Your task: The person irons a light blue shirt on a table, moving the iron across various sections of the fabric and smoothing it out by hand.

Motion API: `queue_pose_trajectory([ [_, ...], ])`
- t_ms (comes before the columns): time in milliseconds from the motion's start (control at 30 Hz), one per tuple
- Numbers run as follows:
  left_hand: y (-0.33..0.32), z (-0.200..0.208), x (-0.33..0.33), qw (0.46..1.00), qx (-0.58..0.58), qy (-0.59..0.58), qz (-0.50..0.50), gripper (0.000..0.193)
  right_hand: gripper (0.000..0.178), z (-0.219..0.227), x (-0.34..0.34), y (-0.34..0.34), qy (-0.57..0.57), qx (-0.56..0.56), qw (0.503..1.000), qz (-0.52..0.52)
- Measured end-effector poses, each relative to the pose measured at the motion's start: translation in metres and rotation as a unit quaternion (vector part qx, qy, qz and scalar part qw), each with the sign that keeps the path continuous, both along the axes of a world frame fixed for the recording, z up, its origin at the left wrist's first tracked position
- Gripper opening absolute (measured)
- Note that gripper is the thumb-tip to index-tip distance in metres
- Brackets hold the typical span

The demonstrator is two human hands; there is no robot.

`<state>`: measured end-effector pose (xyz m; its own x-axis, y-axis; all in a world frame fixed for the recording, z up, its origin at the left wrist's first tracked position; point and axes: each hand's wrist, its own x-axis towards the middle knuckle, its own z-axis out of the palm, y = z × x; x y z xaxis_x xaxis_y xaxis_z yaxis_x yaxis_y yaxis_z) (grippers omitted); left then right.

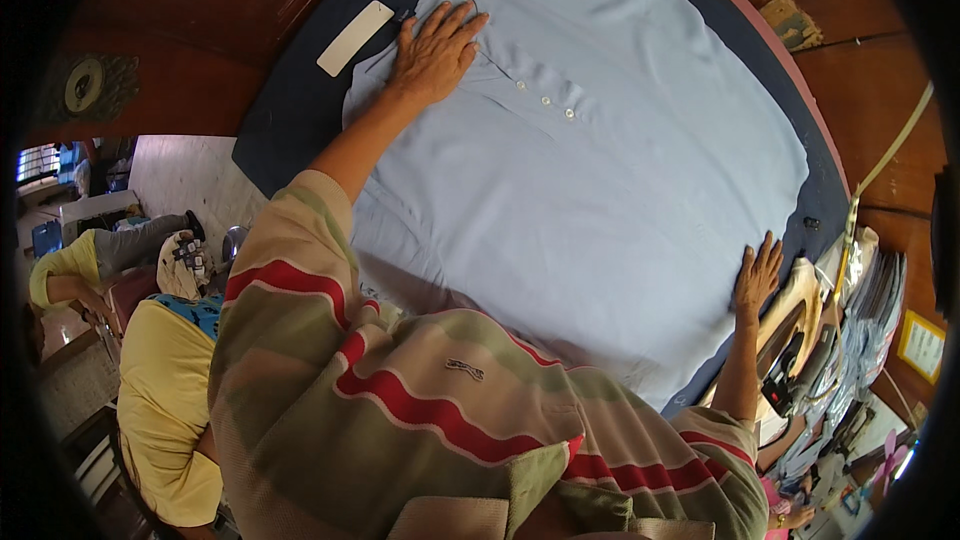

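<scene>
A light-blue shirt [620,200] lies spread across the centre and top of the frame on a dark tabletop [280,125], its 3 pale buttons [546,101] above centre. Your left hand [435,52], upper left of centre, rests flat on the shirt, grasping nothing. Your right hand [760,275], right of centre, lies flat and unclenched at the shirt's edge. A white card [355,38] sits at upper left.

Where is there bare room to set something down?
Left of the blue shirt, below the white card, dark cloth lies bare; a narrower strip runs along the shirt's right edge. Crowded: beyond the right hand, where clothes bunch.
</scene>
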<state>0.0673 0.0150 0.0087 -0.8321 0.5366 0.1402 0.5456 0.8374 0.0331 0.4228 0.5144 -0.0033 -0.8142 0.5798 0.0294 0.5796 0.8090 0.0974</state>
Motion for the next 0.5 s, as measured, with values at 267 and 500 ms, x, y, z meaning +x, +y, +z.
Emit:
queue_pose_trajectory([
  [267,0.011,-0.003,0.018,0.993,0.089,0.06,0.045,0.03,0.061,0.0,0.005,-0.02,0.007,-0.006,1.0,0.005],
  [500,0.002,-0.006,0.003,0.994,0.083,0.068,-0.038,0.025,0.062,0.002,0.013,-0.015,0.032,-0.014,0.999,0.027],
])
